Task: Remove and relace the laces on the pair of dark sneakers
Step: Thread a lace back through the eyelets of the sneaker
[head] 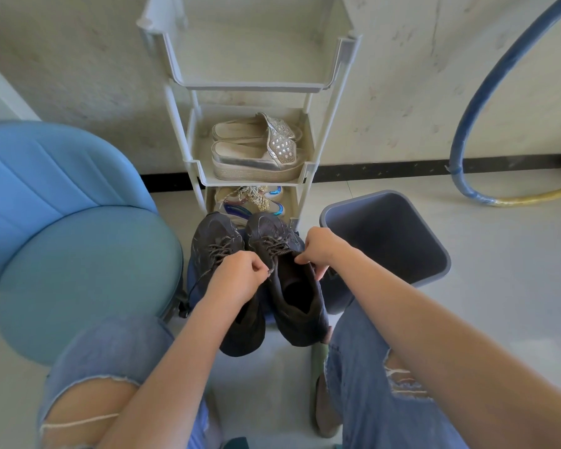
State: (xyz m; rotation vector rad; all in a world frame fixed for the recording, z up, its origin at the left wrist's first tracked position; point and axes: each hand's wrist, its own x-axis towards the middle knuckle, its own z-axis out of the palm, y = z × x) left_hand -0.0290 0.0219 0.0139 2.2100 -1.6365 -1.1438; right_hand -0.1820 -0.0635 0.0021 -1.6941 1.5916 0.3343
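Note:
Two dark sneakers stand side by side in front of me, toes pointing away. The left sneaker [215, 241] still has its speckled lace through the eyelets, and a loose end trails down its left side. My left hand [237, 277] lies over it and pinches a lace end of the right sneaker [297, 296]. My right hand [321, 249] is curled at the right sneaker's collar, fingers pinching at the top of its lacing [274, 246]. What exactly the right fingers hold is hidden.
A white tiered shoe rack [191, 163] stands just beyond the sneakers, holding silver platform slippers [256, 153] and pale trainers [250, 200]. A grey bin [434, 251] is on the right, a blue chair [78, 254] on the left. A blue hoop [467, 124] leans on the wall.

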